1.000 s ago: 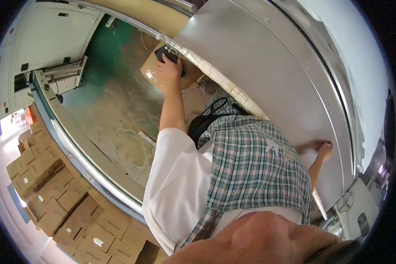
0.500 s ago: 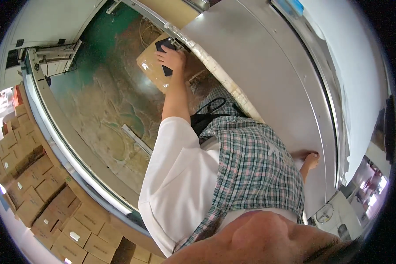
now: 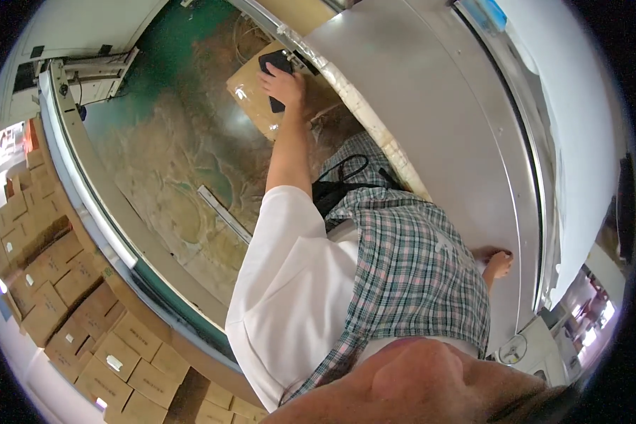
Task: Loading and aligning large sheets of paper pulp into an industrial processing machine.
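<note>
My left hand (image 3: 285,86) reaches out to the far side with its fingers curled over a flat black phone-shaped object (image 3: 277,103). That object lies against a tan cardboard-like piece (image 3: 251,93) with glossy clear tape, beside the metal table's edge. Whether the object is lifted off the piece, I cannot tell. At the right, my right hand (image 3: 500,265) is at the smooth metal tabletop (image 3: 431,92), its fingers curled in. Anything inside those fingers is too small or hidden to make out.
Stacked brown cartons (image 3: 113,364) stand at the lower left, beyond a long pale rail (image 3: 95,212). A narrow light strip (image 3: 222,213) lies on the stained green-and-brown floor (image 3: 162,155). White sheeting (image 3: 579,141) hangs along the right side.
The whole view has shifted slightly. My left hand stays at the black object and my right hand stays by the metal tabletop.
</note>
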`<state>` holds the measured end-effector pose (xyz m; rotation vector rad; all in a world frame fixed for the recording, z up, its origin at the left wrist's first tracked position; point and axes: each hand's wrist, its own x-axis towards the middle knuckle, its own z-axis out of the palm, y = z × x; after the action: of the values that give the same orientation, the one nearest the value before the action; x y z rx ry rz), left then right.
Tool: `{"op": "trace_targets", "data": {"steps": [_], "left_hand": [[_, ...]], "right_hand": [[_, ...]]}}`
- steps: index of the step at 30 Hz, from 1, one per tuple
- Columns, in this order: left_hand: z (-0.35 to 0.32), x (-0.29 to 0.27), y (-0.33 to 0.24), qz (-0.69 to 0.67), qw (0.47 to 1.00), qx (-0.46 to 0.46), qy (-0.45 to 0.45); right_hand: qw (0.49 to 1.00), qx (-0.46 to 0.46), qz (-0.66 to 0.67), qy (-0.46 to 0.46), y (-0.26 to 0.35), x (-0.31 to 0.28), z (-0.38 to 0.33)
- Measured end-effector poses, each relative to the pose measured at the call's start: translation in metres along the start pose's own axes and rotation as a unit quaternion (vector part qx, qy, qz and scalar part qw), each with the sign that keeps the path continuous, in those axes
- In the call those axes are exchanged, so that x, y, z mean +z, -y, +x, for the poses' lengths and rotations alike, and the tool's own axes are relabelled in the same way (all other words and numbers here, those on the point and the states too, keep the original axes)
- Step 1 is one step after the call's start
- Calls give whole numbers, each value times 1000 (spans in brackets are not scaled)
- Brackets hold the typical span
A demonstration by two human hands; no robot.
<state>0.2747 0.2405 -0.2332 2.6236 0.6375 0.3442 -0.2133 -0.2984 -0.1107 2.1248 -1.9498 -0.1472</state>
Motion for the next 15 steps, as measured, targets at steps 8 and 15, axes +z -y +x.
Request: {"op": "trace_targets", "data": {"steps": [8,15], "left_hand": [[0,-3,-10,30,999,-15,-15],[-1,-52,4,-30,999,-4,24]], "right_hand": [[999,-31,6,-37,-16,23,12],[999,5,22,-23,-18,19,16]]}}
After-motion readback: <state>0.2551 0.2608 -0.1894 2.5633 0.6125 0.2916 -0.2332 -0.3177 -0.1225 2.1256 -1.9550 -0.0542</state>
